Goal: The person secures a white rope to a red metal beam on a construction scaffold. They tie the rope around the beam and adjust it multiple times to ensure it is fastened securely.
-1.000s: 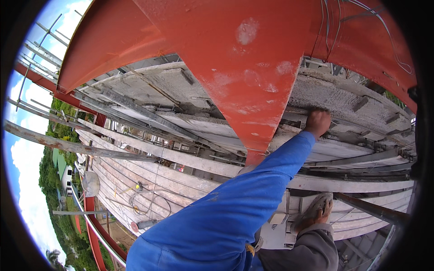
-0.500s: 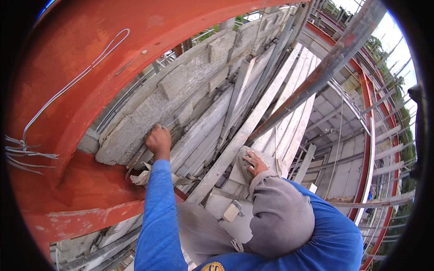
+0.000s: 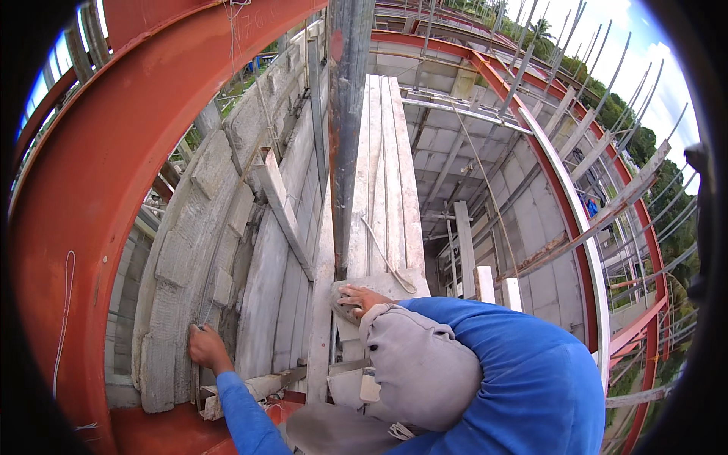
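My left hand [image 3: 209, 349] is closed in a pinch against the rough face of the grey concrete wall [image 3: 178, 280] on the left. A thin pale line [image 3: 206, 312], wire or string, runs up from its fingertips. Below that hand hangs a crumpled whitish sack-like piece [image 3: 262, 387]. In the middle, my right hand [image 3: 365, 299] lies with fingers spread on a light grey slab [image 3: 390, 285] at the near end of several long planks [image 3: 385, 174]. Grey cloth [image 3: 421, 364] hides its wrist. A thin bent rod with a loop end [image 3: 402, 282] lies on the planks and slab.
A grey metal pole [image 3: 349, 136] stands upright just beyond my right hand. A large red steel beam [image 3: 129, 189] curves along the left. A slanted timber [image 3: 284, 212] leans by the wall. Right of the planks there is a deep drop beside a block wall [image 3: 531, 205].
The view has turned, so the planks and pole now stand nearly upright in the picture. Both hands keep their places, the left at the wall and the right on the slab.
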A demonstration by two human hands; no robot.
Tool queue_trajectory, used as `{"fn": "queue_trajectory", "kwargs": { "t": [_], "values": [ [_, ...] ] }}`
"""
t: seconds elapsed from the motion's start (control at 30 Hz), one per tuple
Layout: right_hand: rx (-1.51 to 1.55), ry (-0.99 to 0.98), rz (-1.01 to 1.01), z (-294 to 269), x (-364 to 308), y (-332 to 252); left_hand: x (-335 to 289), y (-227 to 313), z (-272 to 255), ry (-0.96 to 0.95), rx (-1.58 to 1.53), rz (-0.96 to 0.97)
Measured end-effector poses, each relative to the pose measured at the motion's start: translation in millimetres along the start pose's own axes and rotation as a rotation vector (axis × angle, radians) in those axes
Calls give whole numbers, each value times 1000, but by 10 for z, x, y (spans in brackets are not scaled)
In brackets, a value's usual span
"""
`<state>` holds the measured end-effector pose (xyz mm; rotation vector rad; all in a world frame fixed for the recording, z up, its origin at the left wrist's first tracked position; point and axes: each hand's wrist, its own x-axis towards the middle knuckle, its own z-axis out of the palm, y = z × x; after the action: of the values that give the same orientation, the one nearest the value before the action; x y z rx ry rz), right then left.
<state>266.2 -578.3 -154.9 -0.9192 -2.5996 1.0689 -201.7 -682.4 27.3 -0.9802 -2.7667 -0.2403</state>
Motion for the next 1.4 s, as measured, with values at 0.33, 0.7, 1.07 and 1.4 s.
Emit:
{"fn": "queue_trajectory", "kwargs": {
  "t": [0.33,0.7,1.07,1.4],
  "values": [
    [-42,8,-83,-77,16,-43,30,-67,111,107,-20,52],
    [-44,0,-55,-134,-30,-144,23,-47,52,44,-5,45],
    [-36,8,-95,-150,-35,-114,-9,-7,-4,38,24,19],
    [22,-33,-74,-220,-10,-147,-3,0,13,41,24,12]
  ]
}}
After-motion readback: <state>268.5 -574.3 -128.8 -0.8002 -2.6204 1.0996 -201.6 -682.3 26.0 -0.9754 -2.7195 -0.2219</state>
